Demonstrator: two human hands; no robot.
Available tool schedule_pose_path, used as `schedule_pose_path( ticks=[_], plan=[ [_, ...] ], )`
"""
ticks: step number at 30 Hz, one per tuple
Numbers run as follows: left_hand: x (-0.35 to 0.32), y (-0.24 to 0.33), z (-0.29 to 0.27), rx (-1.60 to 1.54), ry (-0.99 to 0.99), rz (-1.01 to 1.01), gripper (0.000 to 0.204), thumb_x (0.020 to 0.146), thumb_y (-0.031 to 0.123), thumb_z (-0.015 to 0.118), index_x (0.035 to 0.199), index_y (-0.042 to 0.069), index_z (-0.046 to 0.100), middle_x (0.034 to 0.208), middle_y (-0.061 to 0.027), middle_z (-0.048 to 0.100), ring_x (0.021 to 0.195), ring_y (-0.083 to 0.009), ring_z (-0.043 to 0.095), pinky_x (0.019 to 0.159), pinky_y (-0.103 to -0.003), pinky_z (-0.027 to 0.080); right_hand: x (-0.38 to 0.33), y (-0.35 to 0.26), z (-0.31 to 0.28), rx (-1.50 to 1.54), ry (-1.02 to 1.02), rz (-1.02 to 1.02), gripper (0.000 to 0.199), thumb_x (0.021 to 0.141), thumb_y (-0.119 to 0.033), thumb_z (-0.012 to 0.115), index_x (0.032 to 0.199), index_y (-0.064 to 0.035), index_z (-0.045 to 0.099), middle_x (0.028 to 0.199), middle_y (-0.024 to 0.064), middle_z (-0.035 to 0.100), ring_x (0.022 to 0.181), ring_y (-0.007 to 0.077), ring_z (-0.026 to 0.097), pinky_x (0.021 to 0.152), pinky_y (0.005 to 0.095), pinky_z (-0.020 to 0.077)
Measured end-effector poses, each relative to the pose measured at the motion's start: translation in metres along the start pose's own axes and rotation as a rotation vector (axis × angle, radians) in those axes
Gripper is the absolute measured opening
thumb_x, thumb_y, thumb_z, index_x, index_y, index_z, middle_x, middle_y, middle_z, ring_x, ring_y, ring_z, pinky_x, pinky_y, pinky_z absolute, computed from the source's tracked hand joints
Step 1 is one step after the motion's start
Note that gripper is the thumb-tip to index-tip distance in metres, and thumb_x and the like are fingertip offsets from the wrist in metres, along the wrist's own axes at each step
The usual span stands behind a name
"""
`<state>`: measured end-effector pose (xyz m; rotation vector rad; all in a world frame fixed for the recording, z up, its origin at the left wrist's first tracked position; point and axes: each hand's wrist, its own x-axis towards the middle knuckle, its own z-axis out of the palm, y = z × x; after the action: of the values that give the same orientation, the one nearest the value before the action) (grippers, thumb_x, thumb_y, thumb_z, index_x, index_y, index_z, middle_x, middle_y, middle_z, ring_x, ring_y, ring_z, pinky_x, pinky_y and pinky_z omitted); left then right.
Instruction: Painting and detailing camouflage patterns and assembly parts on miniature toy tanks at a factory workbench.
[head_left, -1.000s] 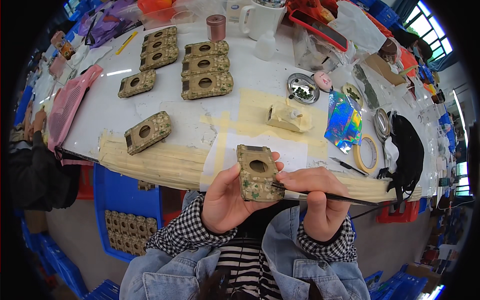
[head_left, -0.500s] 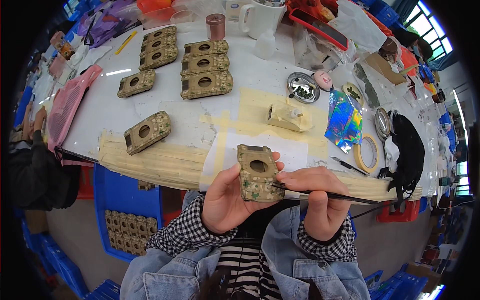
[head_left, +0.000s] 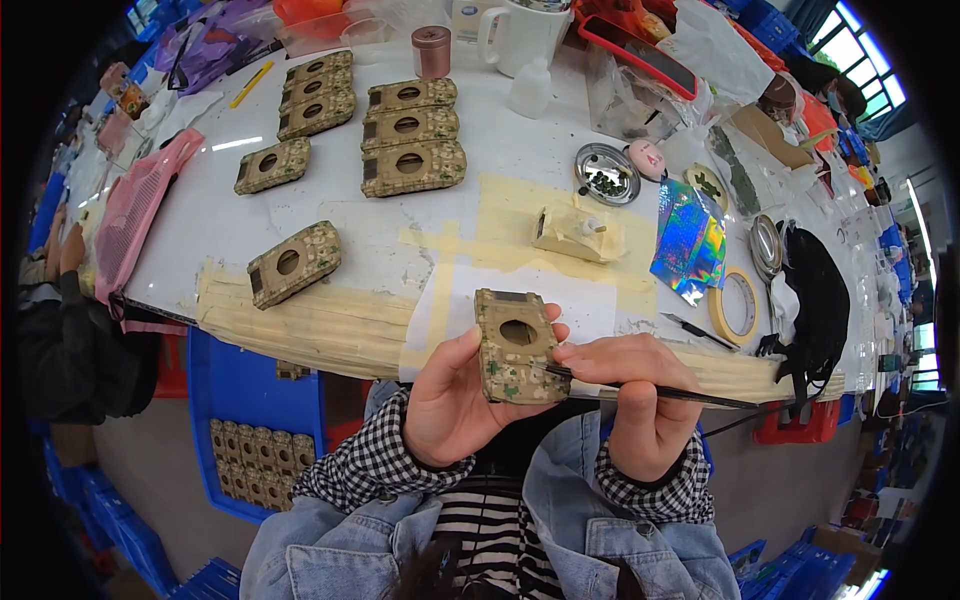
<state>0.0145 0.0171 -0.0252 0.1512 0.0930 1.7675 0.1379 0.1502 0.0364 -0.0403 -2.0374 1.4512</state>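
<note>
My left hand is closed round the sides of a camouflage-patterned model tank hull, held tilted up over the front edge of the table. The hull has a round hole in its top and small green patches near its lower end. In my right hand are slim black tweezers, pinched between thumb and fingers. Their tip rests at or just above the hull's lower right part; contact is too fine to tell. Beyond my hands stands a tape-covered block with a short peg.
More tank hulls stand in rows at the back left, with a single hull nearer. To the right lie a metal dish of green bits, a shiny pouch, a tape roll and a knife. A blue tray holds several hulls.
The tweezers' tip has shifted very slightly on the hull. Both hands and the hull stay in nearly the same place. At the far left, another person's hand has moved a little.
</note>
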Motion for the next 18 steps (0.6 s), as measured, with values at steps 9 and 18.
schedule_pose_path(
  ticks=[9, 18],
  plan=[
    [-0.0001, -0.0004, 0.0013, -0.010, 0.004, 0.005, 0.058, 0.099, 0.035, 0.033, 0.143, -0.001, 0.022, 0.140, -0.0184, 0.038, 0.126, -0.0258, 0.046, 0.100, -0.042, 0.046, -0.0003, 0.0003, -0.0002, 0.013, -0.003, 0.011, 0.026, 0.096, -0.018, 0.051, 0.100, 0.0034, 0.065, 0.097, 0.0154, 0.067, 0.087, 0.0217, 0.064, 0.078, 0.0301, 0.0502],
    [0.0010, -0.0002, 0.0045, 0.002, 0.034, 0.014, 0.057, 0.099, 0.034, 0.033, 0.143, -0.001, 0.023, 0.139, -0.0184, 0.039, 0.125, -0.0273, 0.047, 0.100, -0.042, 0.046, -0.0044, 0.0069, 0.0002, 0.094, 0.073, -0.006, 0.029, 0.096, -0.020, 0.050, 0.106, 0.0038, 0.063, 0.097, 0.0160, 0.067, 0.089, 0.0222, 0.063, 0.082, 0.0314, 0.0483]
  ],
)
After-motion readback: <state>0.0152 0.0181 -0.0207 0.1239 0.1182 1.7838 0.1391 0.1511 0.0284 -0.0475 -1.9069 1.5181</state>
